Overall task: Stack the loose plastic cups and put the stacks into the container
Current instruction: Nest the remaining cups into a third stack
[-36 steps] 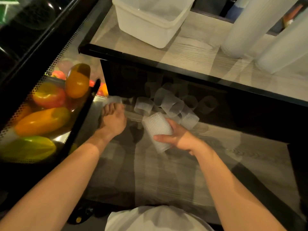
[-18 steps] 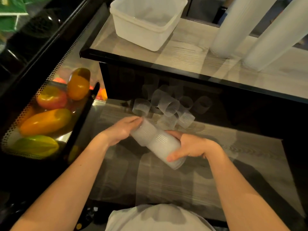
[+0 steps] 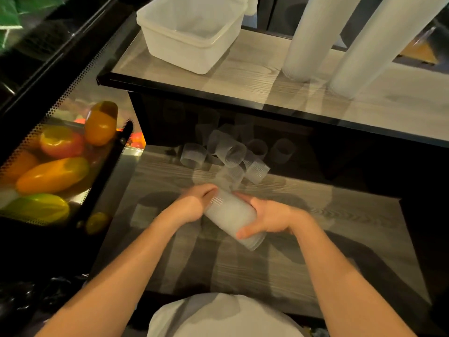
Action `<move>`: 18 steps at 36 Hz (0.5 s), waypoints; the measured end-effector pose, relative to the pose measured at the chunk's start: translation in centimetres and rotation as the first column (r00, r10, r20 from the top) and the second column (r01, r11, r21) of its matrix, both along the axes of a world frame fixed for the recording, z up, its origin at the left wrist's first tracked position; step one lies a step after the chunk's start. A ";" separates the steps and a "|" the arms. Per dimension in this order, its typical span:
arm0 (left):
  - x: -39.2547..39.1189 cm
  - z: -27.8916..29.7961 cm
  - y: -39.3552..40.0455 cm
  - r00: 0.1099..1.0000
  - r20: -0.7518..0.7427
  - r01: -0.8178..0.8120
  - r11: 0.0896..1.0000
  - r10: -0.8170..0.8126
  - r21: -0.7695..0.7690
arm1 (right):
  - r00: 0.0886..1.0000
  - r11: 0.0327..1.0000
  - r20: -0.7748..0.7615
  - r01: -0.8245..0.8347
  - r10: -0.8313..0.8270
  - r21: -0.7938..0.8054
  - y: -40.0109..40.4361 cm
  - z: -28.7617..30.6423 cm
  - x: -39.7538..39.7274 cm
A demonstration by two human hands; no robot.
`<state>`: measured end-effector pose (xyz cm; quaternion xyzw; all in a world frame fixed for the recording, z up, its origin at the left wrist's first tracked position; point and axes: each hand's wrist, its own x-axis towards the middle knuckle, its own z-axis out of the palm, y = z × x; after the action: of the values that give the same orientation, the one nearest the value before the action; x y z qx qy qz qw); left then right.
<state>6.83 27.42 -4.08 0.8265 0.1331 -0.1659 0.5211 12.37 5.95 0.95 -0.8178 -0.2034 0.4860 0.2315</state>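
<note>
Head view: the right hand (image 3: 272,216) is curled around a stack of cups (image 3: 232,216) held tilted above the desk (image 3: 315,251), while the left hand (image 3: 194,205) holds its upper end. Loose cups (image 3: 230,154) lie beyond them. A white container (image 3: 192,32) sits on the upper shelf (image 3: 255,74).

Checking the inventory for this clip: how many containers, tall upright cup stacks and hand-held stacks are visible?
white container: 1
tall upright cup stacks: 2
hand-held cup stack: 1
Total: 4
loose cups: too blurred and reflected to count
</note>
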 end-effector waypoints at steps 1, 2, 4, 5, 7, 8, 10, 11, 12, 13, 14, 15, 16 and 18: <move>0.0 -0.3 -0.6 1.000 -0.019 0.015 0.999 -0.015 -0.029 | 0.999 0.999 0.017 -0.030 0.030 -0.013 0.1 0.1 0.0; 0.1 -0.6 -1.0 0.999 -0.034 0.010 0.998 -0.012 -0.068 | 0.998 0.998 0.033 -0.051 0.052 -0.026 0.0 0.1 0.0; 0.1 -1.5 -1.6 0.999 0.015 -0.043 0.998 0.044 -0.048 | 0.999 0.999 0.046 -0.027 0.029 -0.042 -0.5 -0.1 0.2; 0.1 -2.0 -1.7 0.992 0.086 -0.100 0.994 0.096 0.041 | 0.999 0.999 0.045 0.017 -0.015 -0.044 -0.8 -0.2 0.2; 0.4 -2.5 -1.4 0.954 0.230 -0.246 0.937 0.190 0.249 | 0.994 0.993 0.044 0.105 -0.103 -0.049 -1.5 -0.3 0.3; 0.5 -2.9 -1.1 0.951 0.252 -0.256 0.912 0.178 0.321 | 0.990 0.990 0.050 0.132 -0.130 -0.052 -1.9 -0.5 0.3; 0.9 -3.7 -0.9 0.988 0.150 -0.102 0.900 0.041 0.424 | 0.986 0.986 0.065 0.156 -0.153 -0.051 -2.4 -0.5 0.3; 0.9 -4.1 -0.9 0.996 0.084 -0.013 0.888 -0.029 0.460 | 0.984 0.985 0.070 0.165 -0.162 -0.046 -2.7 -0.5 0.3; 1.0 -4.5 -1.1 0.996 0.047 0.047 0.868 -0.080 0.494 | 0.983 0.984 0.070 0.174 -0.171 -0.041 -2.9 -0.5 0.3; 0.9 -4.7 -1.3 0.994 0.041 0.061 0.853 -0.096 0.519 | 0.981 0.982 0.063 0.188 -0.186 -0.031 -3.2 -0.4 0.3; 0.9 -4.9 -1.4 0.994 0.063 0.043 0.847 -0.090 0.529 | 0.978 0.980 0.055 0.200 -0.199 -0.021 -3.4 -0.4 0.2; 0.8 -5.1 -1.5 0.993 0.093 0.012 0.849 -0.072 0.528 | 0.976 0.977 0.046 0.213 -0.212 -0.009 -3.7 -0.4 0.2; 0.6 -5.2 -1.5 0.993 0.112 -0.019 0.862 -0.044 0.506 | 0.974 0.975 0.039 0.223 -0.223 0.002 -3.9 -0.4 0.0; 0.3 -5.2 -1.4 0.993 0.099 -0.094 0.918 0.060 0.386 | 0.971 0.971 0.036 0.238 -0.238 0.021 -4.4 -0.3 -0.2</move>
<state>7.12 26.05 -9.24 0.9141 0.1733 -0.0801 0.3577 12.20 1.56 0.60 -0.8434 -0.1123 0.4374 0.2911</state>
